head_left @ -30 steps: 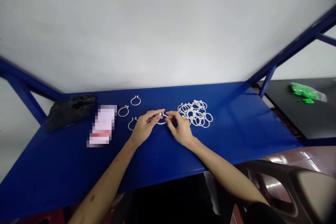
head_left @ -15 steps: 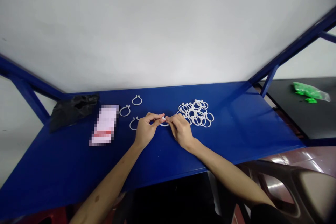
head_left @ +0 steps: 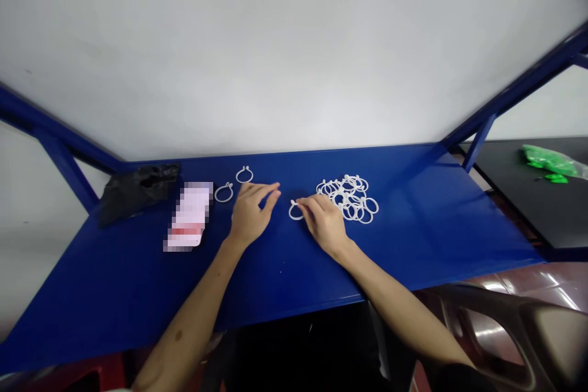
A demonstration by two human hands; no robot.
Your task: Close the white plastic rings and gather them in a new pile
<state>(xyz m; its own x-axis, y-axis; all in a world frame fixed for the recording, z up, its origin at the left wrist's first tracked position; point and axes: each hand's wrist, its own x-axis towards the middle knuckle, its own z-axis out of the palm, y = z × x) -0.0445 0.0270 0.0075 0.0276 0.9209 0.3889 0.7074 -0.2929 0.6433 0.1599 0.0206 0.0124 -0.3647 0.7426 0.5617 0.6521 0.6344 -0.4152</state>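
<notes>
My right hand [head_left: 324,220] pinches a white plastic ring [head_left: 295,215] by its top, where the small knobs sit. The ring is low over the blue table or on it; I cannot tell which. My left hand [head_left: 252,208] is apart from that ring, thumb and fingers spread, with nothing between them. Beyond it lie two opened white rings, one near the back [head_left: 244,174] and one farther left [head_left: 223,193]. A third ring is almost wholly hidden behind the left hand. Right of my right hand is a heap of white rings [head_left: 351,199], overlapping one another.
The blue table [head_left: 294,282] meets a pale wall. A blurred-out pinkish rectangular item [head_left: 190,214] and a crumpled black bag [head_left: 138,193] lie on the left. At right, a dark table [head_left: 519,196] bears a bag of green pieces [head_left: 551,160]; a brown chair [head_left: 496,318] stands below.
My left hand has let go of the ring and moved left, its fingers now apart. My right hand still pinches the ring. The view has shifted slightly.
</notes>
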